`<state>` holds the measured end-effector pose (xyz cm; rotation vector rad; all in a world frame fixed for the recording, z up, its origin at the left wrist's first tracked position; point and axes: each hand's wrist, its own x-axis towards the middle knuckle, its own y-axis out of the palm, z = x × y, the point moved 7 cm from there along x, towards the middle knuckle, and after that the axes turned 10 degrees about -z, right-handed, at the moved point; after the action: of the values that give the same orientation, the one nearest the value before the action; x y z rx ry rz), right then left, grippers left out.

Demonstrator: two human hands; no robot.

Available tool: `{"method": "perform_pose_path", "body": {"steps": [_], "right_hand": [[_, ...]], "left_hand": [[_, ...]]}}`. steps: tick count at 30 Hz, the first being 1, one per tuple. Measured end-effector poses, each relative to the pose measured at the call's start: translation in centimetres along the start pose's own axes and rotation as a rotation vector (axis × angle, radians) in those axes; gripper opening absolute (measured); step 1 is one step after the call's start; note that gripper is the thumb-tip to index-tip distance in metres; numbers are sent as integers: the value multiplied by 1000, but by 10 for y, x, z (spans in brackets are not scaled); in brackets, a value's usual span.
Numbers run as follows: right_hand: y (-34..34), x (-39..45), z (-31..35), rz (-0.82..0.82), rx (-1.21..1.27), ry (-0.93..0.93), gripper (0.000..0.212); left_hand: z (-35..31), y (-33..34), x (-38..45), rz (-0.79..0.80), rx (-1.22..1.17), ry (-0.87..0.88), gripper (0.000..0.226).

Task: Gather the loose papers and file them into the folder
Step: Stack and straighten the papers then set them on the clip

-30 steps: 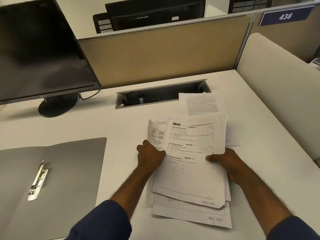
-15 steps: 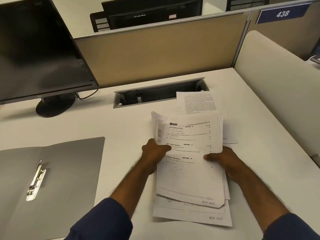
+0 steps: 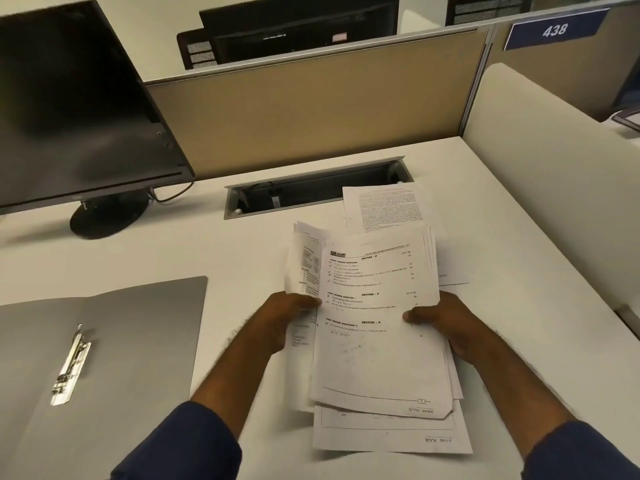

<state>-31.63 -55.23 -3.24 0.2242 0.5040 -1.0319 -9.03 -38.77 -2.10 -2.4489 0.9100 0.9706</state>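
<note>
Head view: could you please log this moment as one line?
left hand: grips paper stack | right hand: grips stack | folder: open, left | one sheet behind

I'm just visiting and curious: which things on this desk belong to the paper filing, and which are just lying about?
Part of the job:
- stack of white printed papers, held by the left hand and right hand
- loose white text sheet behind the stack
- open grey folder with its metal clip

Just there:
- black computer monitor
- recessed cable tray
- blue sign reading 438
</note>
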Motion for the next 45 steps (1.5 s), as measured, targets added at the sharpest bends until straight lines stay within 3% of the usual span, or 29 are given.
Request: {"method": "perform_pose_path", "body": {"steps": [6,9,11,13,14,16,21,28,34,39,42,45], "right_hand": [[15,-6,-1,95,-22,-31,41],[12,-6,5,-61,-68,-143,31],[3,-5,11,-211,-197,-259,43],[-4,-7,15,-317,-352,-391,32],[-6,-8,17,-342,-457,-464,24],[-1,-7,12,-305,-736,-545,34],[2,-9,-1,-302,-1045,-405,57],[4,-22,10,-400,-1241,-438,55],[17,-36,1,-281,-1215,-431,48],[29,-51,-7,-190,-1173,-425,47],[18,-61,-15,-245,-768,-169,42],[11,-76,-19,-152,-349,-114,32]], "left_hand": [[14,10,-10,-23,109,208,46],[7,2,-13,-91,135,297,44],[-4,-7,-19,-139,207,392,41],[-17,-19,-26,-181,266,479,37],[-22,-25,-29,-192,281,510,36],[-31,-39,-35,-202,299,552,36],[-50,-76,-51,-193,230,579,31],[-88,-126,-81,-306,68,608,28],[-110,-146,-102,-339,-128,584,34],[-100,-105,-99,-183,-142,531,22],[-77,-73,-84,-74,-144,415,35],[-47,-53,-61,-10,-151,276,40]]}}
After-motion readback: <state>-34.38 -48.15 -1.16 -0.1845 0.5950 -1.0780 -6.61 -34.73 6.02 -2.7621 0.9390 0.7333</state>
